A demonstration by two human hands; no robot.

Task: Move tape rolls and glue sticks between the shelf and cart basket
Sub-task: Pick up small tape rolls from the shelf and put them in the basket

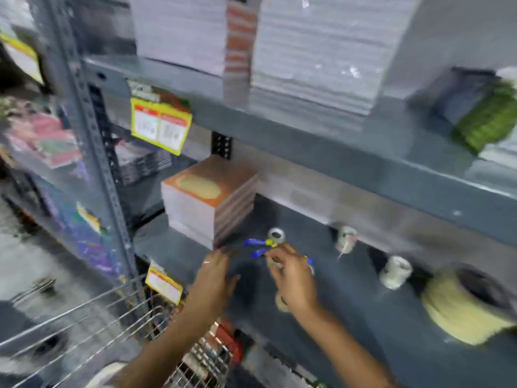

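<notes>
The picture is blurred by motion. On the grey shelf (321,326) lie two blue and yellow glue sticks (257,242) beside a small clear tape roll (276,235). My right hand (291,275) hovers over them, fingers curled around a small clear tape roll (272,261); a blue and yellow glue stick (308,260) shows behind it. Another pale roll (281,302) lies under my right wrist. My left hand (215,275) rests flat on the shelf just left, fingers apart, holding nothing. The wire cart basket (92,317) stands at the lower left.
More tape rolls (346,238) (396,271) and a big yellow spool (464,306) lie to the right on the shelf. An orange-topped stack of notebooks (208,203) stands behind my left hand. The shelf above (307,144) carries paper stacks. A steel upright (95,141) is at left.
</notes>
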